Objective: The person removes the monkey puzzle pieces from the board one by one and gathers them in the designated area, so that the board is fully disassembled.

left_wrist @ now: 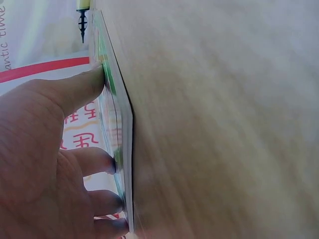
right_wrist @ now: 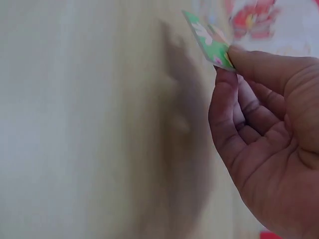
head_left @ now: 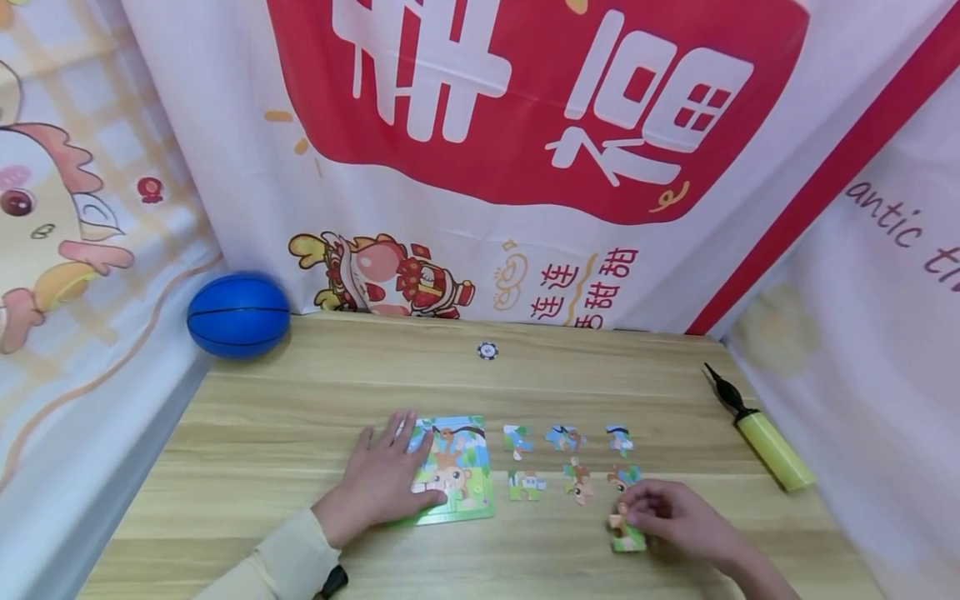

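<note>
A square jigsaw puzzle board (head_left: 476, 492) with an animal picture lies on the table. My left hand (head_left: 386, 479) rests on its left part with fingers spread. In the left wrist view the thumb and fingertips press on the thin puzzle board (left_wrist: 127, 149) from above. My right hand (head_left: 671, 521) pinches a green puzzle piece (right_wrist: 209, 42) between thumb and index finger, with the piece tilted above the table in the right wrist view. Several loose puzzle pieces lie in two rows between the hands, among them a house piece (head_left: 527, 485) and a brown-and-blue piece (head_left: 622, 477) beside the right fingertips.
At the back left of the wooden table (head_left: 360, 375) sits a blue ball (head_left: 238, 317). A small round chip (head_left: 487, 351) lies near the back edge. On the right is a yellow hand pump (head_left: 776, 450) with a black nozzle. Printed cloths hang around the table.
</note>
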The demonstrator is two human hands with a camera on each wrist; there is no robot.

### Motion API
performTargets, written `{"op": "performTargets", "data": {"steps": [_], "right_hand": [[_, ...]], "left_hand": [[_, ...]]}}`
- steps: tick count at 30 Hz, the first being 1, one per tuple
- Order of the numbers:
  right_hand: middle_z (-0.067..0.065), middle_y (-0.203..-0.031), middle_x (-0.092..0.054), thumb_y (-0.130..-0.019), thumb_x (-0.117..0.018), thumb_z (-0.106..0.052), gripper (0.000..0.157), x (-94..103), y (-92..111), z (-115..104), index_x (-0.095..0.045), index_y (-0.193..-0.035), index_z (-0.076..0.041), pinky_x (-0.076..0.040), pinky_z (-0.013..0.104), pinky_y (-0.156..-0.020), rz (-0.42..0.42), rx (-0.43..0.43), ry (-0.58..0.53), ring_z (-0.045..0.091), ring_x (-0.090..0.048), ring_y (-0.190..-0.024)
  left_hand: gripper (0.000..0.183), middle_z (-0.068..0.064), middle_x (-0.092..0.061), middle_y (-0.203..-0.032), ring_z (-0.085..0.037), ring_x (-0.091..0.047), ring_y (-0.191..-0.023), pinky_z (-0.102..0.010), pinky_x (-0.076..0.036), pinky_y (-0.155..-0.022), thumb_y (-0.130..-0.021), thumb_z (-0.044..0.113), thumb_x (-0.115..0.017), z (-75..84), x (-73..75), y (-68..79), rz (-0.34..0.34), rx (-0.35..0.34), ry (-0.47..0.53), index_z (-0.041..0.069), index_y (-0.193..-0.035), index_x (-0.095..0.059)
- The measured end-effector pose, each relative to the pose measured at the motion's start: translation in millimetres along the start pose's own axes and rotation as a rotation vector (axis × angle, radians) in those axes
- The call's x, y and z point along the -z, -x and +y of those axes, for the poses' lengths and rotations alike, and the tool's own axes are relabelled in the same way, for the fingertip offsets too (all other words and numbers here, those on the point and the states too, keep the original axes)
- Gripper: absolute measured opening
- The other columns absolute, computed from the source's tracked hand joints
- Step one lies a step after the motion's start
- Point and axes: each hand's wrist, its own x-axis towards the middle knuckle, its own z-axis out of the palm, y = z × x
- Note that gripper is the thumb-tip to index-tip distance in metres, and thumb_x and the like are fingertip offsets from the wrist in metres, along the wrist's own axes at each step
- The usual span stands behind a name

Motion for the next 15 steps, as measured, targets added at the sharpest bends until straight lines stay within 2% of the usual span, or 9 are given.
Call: {"op": "performTargets", "data": {"steps": [3,6,15], "right_hand": [[0.013,-0.102,-0.068,-0.099,-0.068,-0.018,0.026,12.3,13.2,16.4,-0.066,-0.118,0.0,-0.055,0.03,-0.07,0.01,-0.079,-0.015,0.023,-0.065,-0.089],[0.013,-0.102,-0.067,-0.098,-0.069,-0.021,0.028,17.1,17.2,24.1,-0.066,-0.118,-0.002,-0.055,0.031,-0.068,0.029,-0.096,-0.001,0.024,-0.064,-0.088],[0.009,-0.098,-0.068,-0.098,-0.069,-0.014,0.022,16.6,12.9,21.9,-0.066,-0.114,0.001,-0.055,0.028,-0.072,0.073,0.003,0.081,0.019,-0.064,-0.087]], "left_hand": [[0.096,-0.021,-0.022,-0.163,-0.041,-0.015,-0.15,-0.07,-0.017,-0.112,-0.086,0.08,-0.051,0.6,2.2,0.8,-0.012,0.002,0.003,0.015,-0.156,-0.043],[0.095,-0.021,-0.021,-0.163,-0.041,-0.014,-0.15,-0.071,-0.016,-0.112,-0.086,0.079,-0.053,2.9,5.2,0.4,-0.022,0.002,0.02,0.015,-0.156,-0.043],[0.095,-0.021,-0.019,-0.164,-0.041,-0.012,-0.151,-0.07,-0.015,-0.113,-0.087,0.078,-0.054,3.5,8.5,2.2,-0.045,0.013,0.038,0.014,-0.156,-0.042]]}}
